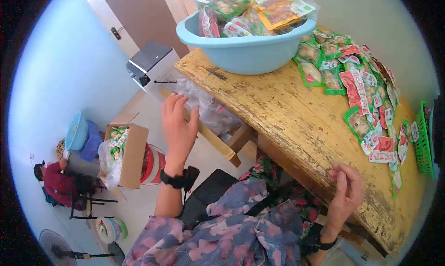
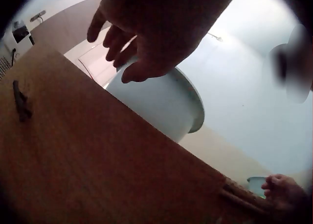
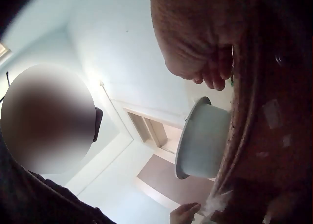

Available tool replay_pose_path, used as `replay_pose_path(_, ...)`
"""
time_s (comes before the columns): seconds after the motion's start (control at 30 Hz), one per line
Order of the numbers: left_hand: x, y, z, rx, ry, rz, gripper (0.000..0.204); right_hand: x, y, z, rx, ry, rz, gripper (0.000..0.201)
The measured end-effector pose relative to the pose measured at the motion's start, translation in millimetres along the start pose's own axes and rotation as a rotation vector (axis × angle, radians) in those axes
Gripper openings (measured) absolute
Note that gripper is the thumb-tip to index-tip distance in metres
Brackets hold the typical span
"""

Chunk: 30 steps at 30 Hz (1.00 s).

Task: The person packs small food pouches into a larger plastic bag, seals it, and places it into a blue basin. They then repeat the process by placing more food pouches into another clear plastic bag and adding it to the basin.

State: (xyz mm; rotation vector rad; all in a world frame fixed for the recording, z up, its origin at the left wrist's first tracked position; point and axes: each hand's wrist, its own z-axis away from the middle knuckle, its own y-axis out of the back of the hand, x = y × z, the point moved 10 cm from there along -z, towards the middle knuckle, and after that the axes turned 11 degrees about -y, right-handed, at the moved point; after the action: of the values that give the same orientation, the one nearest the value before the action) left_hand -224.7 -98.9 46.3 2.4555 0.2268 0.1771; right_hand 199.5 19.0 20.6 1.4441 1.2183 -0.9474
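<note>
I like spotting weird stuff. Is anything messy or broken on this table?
Yes. The yellow table is badly worn, its paint scraped off in dark patches. The blue basin is piled so high that packets poke over its rim. More snack packets lie scattered loose along the far edge. Neither the left hand nor the right hand holds anything.

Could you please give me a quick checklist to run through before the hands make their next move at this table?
1. Left hand free: ok, fingers spread, holding nothing, over the clear plastic bag at the table edge.
2. Right hand free: ok, loosely curled at the near table edge, holding nothing.
3. Blue basin steady: ok, upright on the table, heaped with packets.
4. Loose snack packets within reach: ok, spread along the right side.
5. Green basket contents: cannot tell, only its rim shows.
</note>
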Motion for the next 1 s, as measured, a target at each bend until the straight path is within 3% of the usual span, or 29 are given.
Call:
replay_pose_path(0.13,-31,-10,-8,-0.030,0.048,-0.193,0.030,-4,-1,1,-0.032,0.036,0.020,0.013)
replay_pose_path(0.23,-49,-32,-7,-0.250,0.150,-0.288,0.030,-3,0,4,-0.034,0.081,0.040,0.013)
replay_pose_path(0.33,-56,-37,-3,-0.162,0.105,-0.214,0.024,-9,-2,4,-0.057,0.104,0.100,0.012)
replay_pose_path(0.47,-79,-27,16,0.089,0.383,0.444,0.013,-9,-5,4,-0.068,0.110,0.088,0.012)
replay_pose_path(0.53,-63,-6,9,0.154,0.433,0.665,0.012,-9,-5,4,-0.064,0.099,0.068,0.012)
replay_pose_path(0.67,-36,50,-10,0.488,0.160,0.649,0.013,-10,-7,5,-0.063,0.108,0.065,0.012)
replay_pose_path(0.77,-10,76,-22,0.623,0.193,0.813,0.016,-11,-6,5,-0.053,0.119,0.075,0.013)
replay_pose_path(0.87,24,88,-32,0.524,0.167,0.891,0.013,-11,-4,4,-0.045,0.088,0.058,0.013)
replay_pose_path(0.97,49,94,-30,0.577,0.166,0.949,0.012,-2,-5,3,-0.155,0.000,0.047,0.021)
replay_pose_path(1.0,61,88,-29,0.519,0.136,0.935,0.011,-14,-3,4,-0.130,0.101,0.080,0.028)
